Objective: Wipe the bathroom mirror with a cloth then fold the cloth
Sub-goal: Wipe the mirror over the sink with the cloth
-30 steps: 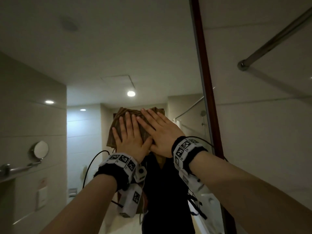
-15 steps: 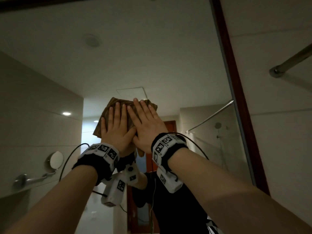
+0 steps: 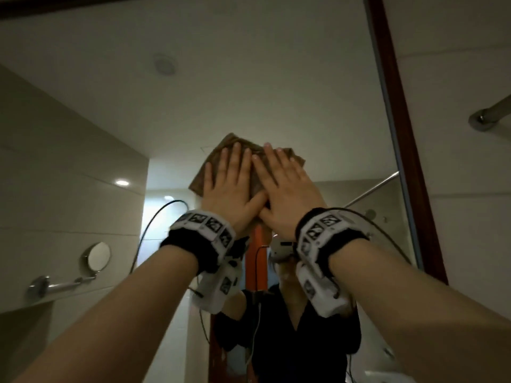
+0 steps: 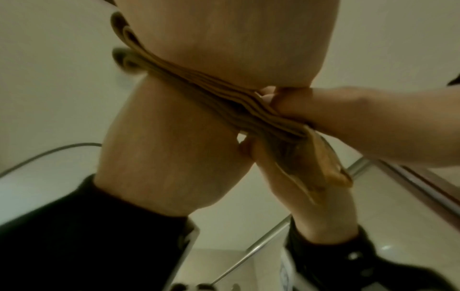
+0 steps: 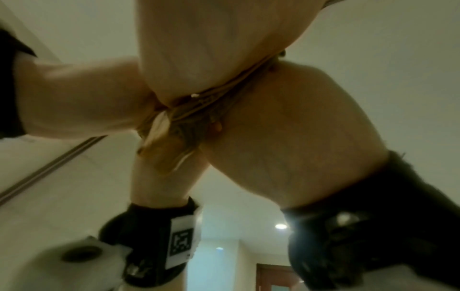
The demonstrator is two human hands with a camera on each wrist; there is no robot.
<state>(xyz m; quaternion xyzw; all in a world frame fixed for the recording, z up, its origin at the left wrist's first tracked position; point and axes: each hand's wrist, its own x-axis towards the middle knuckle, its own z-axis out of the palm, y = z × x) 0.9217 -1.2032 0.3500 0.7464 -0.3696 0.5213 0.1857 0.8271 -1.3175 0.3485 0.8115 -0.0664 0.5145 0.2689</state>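
Both arms reach up to the bathroom mirror, high on the glass. The left hand and right hand lie side by side, fingers straight and flat, grip wide, neither curled round anything. Under both palms sits a folded brown cloth, pressed against the mirror; its layered edge shows below the palms in the wrist views. The mirror's dark red frame runs just right of the hands.

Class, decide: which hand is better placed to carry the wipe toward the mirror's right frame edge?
Right. The right hand lies flat on the brown cloth, nearer the mirror's right frame; the left hand sits farther away.
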